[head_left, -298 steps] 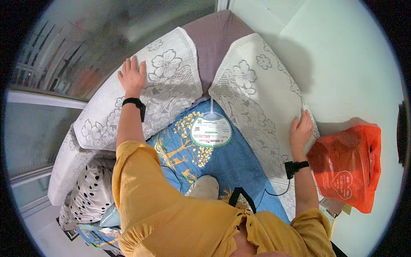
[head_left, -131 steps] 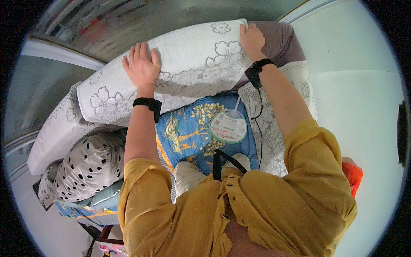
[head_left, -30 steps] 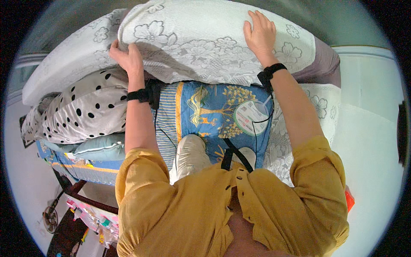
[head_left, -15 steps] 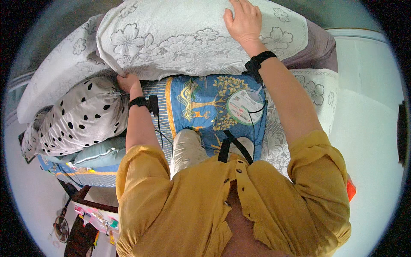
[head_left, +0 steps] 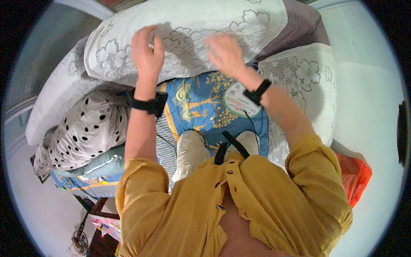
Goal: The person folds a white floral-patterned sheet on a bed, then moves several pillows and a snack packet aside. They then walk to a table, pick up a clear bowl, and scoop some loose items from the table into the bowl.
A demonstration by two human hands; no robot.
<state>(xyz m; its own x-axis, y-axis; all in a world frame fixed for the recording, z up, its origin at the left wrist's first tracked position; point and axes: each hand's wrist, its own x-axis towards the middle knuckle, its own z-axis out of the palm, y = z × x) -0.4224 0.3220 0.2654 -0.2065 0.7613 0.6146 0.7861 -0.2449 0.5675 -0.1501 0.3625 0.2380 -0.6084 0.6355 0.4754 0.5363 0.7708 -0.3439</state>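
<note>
A white cover with grey lace flowers (head_left: 188, 19) drapes over the sofa's backrest in front of me. My left hand (head_left: 147, 55) is off the cover's edge, held over its lower left part, thumb apart from the fingers and nothing in it. My right hand (head_left: 226, 55) hovers over the cover's lower middle, slightly blurred, fingers bent but apart and holding nothing. Both hands cast shadows on the cloth. Beneath them, a blue mat with a golden tree (head_left: 201, 100) covers the seat, and on it lies a round printed disc (head_left: 242, 101), partly hidden by my right wrist.
To the left a white cushion with black dots (head_left: 83, 124) rests on a grey-green pillow (head_left: 102, 162). Another flowered cover (head_left: 299, 81) lies over the right armrest, above a purple-grey sofa surface (head_left: 299, 21). A red plastic bag (head_left: 354, 175) stands at the right, and a small fan (head_left: 80, 240) at lower left.
My left hand has let go of the cover's lower left corner and moved up and right. My right hand has come down and left from the upper part. The red bag shows more.
</note>
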